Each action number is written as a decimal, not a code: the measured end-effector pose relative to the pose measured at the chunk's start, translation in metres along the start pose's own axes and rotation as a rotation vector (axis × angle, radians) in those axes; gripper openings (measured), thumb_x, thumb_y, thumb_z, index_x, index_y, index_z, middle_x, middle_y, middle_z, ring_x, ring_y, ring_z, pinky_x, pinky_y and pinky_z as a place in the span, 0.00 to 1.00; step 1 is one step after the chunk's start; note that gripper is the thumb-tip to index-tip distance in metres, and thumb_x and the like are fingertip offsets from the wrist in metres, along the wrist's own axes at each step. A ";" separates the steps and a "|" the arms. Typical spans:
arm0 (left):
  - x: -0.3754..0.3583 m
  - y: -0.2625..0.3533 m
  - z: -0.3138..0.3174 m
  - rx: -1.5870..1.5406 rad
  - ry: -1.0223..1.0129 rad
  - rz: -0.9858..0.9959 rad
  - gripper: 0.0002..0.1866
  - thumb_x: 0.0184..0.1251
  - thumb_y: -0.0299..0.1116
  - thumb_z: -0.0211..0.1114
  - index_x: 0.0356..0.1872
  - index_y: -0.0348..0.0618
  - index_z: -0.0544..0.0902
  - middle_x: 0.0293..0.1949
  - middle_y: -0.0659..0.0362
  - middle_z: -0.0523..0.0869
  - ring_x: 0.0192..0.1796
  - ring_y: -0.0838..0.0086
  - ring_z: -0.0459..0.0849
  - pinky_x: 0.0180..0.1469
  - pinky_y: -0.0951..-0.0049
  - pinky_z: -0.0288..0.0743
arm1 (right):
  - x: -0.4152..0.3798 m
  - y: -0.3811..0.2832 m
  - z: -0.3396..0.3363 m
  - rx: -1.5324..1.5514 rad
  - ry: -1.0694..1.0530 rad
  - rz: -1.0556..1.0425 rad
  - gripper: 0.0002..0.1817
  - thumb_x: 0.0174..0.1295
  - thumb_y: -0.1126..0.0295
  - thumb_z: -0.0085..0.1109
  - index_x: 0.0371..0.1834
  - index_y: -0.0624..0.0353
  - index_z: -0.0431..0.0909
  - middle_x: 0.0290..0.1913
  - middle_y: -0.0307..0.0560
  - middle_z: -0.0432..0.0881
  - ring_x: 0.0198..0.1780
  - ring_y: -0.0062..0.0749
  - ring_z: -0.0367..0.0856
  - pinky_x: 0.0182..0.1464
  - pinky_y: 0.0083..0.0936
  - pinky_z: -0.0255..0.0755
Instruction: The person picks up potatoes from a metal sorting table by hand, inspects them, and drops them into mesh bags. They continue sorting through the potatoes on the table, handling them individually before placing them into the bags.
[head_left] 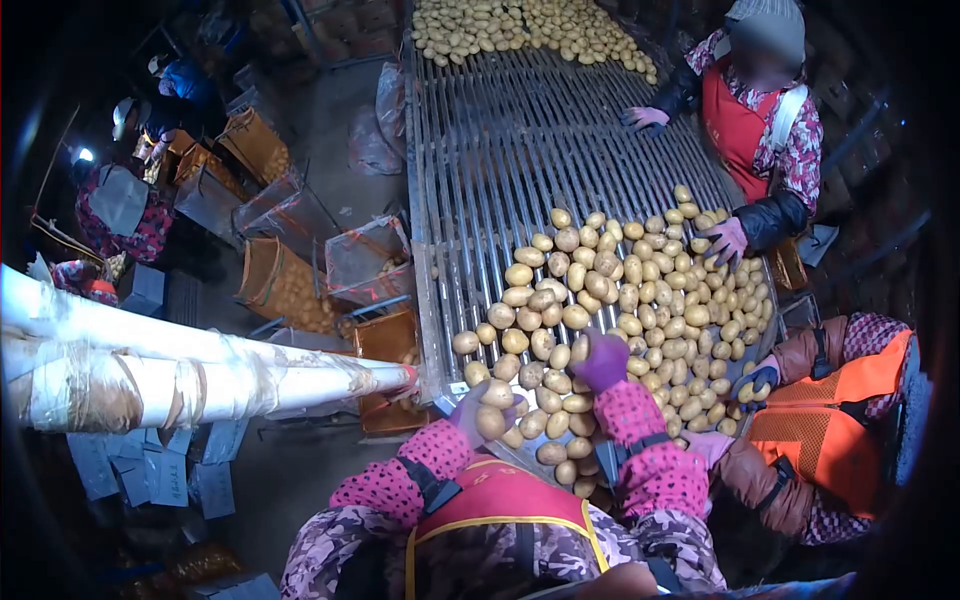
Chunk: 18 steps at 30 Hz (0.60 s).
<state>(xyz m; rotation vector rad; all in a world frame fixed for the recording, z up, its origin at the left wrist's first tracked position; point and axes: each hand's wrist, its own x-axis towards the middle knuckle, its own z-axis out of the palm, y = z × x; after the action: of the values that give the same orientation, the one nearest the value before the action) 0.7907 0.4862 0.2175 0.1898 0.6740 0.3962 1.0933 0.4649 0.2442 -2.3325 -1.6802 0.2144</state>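
Well, left hand (470, 410): gloved fingers closed around two potatoes (493, 408) at the near left edge of the roller surface (500, 150).
Right hand (603, 362): purple glove resting on the potato heap (640, 300), fingers curled (holding anything? I cannot tell).
Potato heap: spread across the near end of the rollers, touching both my hands.
Co-workers: one gloved hand (727, 238) on the heap's far right, another (757, 378) nearer me.
Crates (275, 285): on the floor, left of the surface.

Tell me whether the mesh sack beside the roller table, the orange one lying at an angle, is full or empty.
Partly full at least: the orange mesh sack leans tilted, and potatoes show through its mesh toward the lower end. How far up they reach, I cannot tell.
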 end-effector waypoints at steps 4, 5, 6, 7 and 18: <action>-0.006 -0.007 -0.003 0.275 -0.131 0.242 0.26 0.85 0.46 0.56 0.70 0.35 0.72 0.65 0.40 0.82 0.66 0.44 0.85 0.74 0.43 0.78 | -0.057 -0.075 -0.059 0.683 0.247 -0.018 0.26 0.57 0.53 0.76 0.51 0.63 0.85 0.41 0.58 0.87 0.41 0.58 0.86 0.51 0.54 0.76; -0.027 0.013 0.038 -0.006 -0.082 0.145 0.25 0.85 0.45 0.56 0.69 0.36 0.72 0.65 0.42 0.82 0.64 0.44 0.86 0.72 0.42 0.81 | -0.075 -0.076 -0.031 0.652 0.200 -0.013 0.24 0.57 0.55 0.77 0.48 0.62 0.85 0.40 0.57 0.86 0.42 0.57 0.84 0.48 0.52 0.75; -0.036 0.024 0.059 -0.281 -0.036 0.053 0.24 0.84 0.44 0.56 0.69 0.36 0.72 0.65 0.43 0.81 0.62 0.44 0.87 0.70 0.40 0.83 | -0.077 -0.066 -0.012 0.656 0.006 -0.117 0.21 0.59 0.57 0.75 0.47 0.62 0.85 0.41 0.58 0.85 0.44 0.56 0.83 0.47 0.52 0.74; -0.035 0.017 0.058 0.307 0.001 0.313 0.21 0.79 0.41 0.65 0.65 0.39 0.78 0.62 0.43 0.83 0.64 0.46 0.86 0.61 0.43 0.89 | -0.071 -0.065 0.003 0.703 0.081 -0.188 0.20 0.59 0.58 0.75 0.46 0.62 0.85 0.40 0.57 0.85 0.45 0.56 0.83 0.48 0.51 0.74; -0.070 0.037 0.126 0.330 0.108 0.161 0.20 0.79 0.44 0.64 0.58 0.38 0.81 0.47 0.52 0.88 0.41 0.62 0.90 0.41 0.62 0.87 | 0.091 -0.073 0.017 -0.123 -0.113 -0.269 0.48 0.57 0.40 0.75 0.83 0.34 0.69 0.85 0.49 0.65 0.88 0.63 0.54 0.77 0.80 0.52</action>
<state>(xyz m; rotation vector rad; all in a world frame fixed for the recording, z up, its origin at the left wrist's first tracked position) 0.8101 0.4855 0.3651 0.5416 0.8324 0.4497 1.0518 0.5750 0.2521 -2.1809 -2.0942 0.1985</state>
